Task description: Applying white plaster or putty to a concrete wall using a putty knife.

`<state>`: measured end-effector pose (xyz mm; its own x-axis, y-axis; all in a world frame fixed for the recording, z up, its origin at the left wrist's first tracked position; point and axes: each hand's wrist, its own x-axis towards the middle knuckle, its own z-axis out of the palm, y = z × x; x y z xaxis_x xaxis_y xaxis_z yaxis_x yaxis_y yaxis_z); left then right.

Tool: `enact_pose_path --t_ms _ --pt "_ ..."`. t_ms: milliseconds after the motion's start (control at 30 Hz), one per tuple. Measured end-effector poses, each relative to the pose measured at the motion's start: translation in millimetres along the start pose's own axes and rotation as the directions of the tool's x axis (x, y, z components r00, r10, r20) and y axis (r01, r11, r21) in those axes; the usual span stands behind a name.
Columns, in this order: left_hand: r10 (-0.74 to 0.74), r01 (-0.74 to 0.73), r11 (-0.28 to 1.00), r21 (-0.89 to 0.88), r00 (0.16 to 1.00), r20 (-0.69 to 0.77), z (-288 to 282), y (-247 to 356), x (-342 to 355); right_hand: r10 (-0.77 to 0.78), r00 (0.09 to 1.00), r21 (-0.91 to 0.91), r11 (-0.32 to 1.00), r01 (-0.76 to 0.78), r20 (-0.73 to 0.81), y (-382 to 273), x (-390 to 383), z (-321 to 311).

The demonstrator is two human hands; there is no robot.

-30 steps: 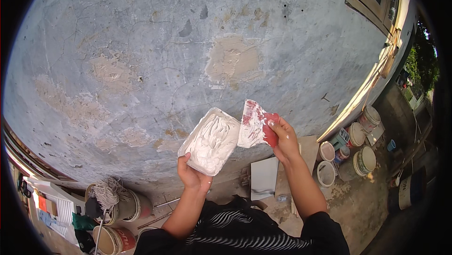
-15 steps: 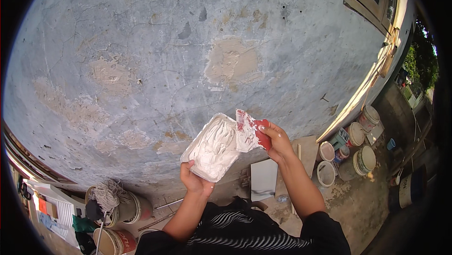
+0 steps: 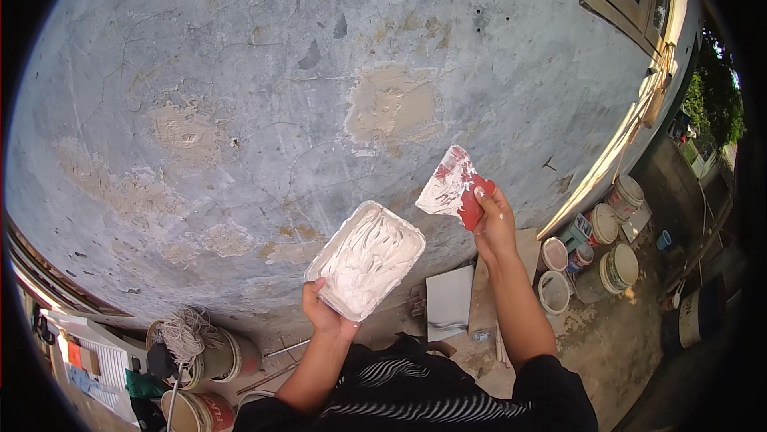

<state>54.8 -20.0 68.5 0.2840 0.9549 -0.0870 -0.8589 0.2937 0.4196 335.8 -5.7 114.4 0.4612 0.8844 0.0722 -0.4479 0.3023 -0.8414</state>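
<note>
My left hand [image 3: 327, 312] grips the lower left corner of a shallow rectangular tray [image 3: 318, 260], thumb over its rim. Whitish putty [image 3: 371, 260] with ridged scrape marks fills the tray. To the right and a little higher, my right hand [image 3: 497, 224] is closed around the red end of a flat putty scraper [image 3: 474, 210]. White putty coats much of the scraper's blade, which points up and left, apart from the tray. Before me rises a blue-grey wall [image 3: 264, 112] with cracks and beige filled patches, the plainest one [image 3: 391, 103] above the tray.
Several paint buckets [image 3: 619, 268] stand on the concrete floor at right. At lower left are more buckets [image 3: 196, 412] and a mop head [image 3: 190, 334]. A pale board [image 3: 449, 304] leans by the wall's foot. A wooden window frame [image 3: 619, 1] is at upper right.
My right hand has lifted the scraper off the tray, up and to the right. The tray has shifted slightly right and down in my left hand.
</note>
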Motion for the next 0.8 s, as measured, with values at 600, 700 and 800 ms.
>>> enact_pose_path --t_ms 600,700,800 --pt "-0.087 0.085 0.994 0.073 0.996 0.027 9 -5 -1 -0.409 0.289 -0.426 -0.296 0.855 0.866 -13 -31 29" --pt "-0.093 0.094 0.991 0.1 0.996 -0.01 8 -5 1 -0.355 0.26 -0.368 -0.281 0.886 0.898 -17 -36 37" --pt "-0.087 0.087 0.991 0.101 0.996 -0.011 8 -5 3 -0.307 0.237 -0.318 -0.245 0.916 0.922 -17 -42 42"
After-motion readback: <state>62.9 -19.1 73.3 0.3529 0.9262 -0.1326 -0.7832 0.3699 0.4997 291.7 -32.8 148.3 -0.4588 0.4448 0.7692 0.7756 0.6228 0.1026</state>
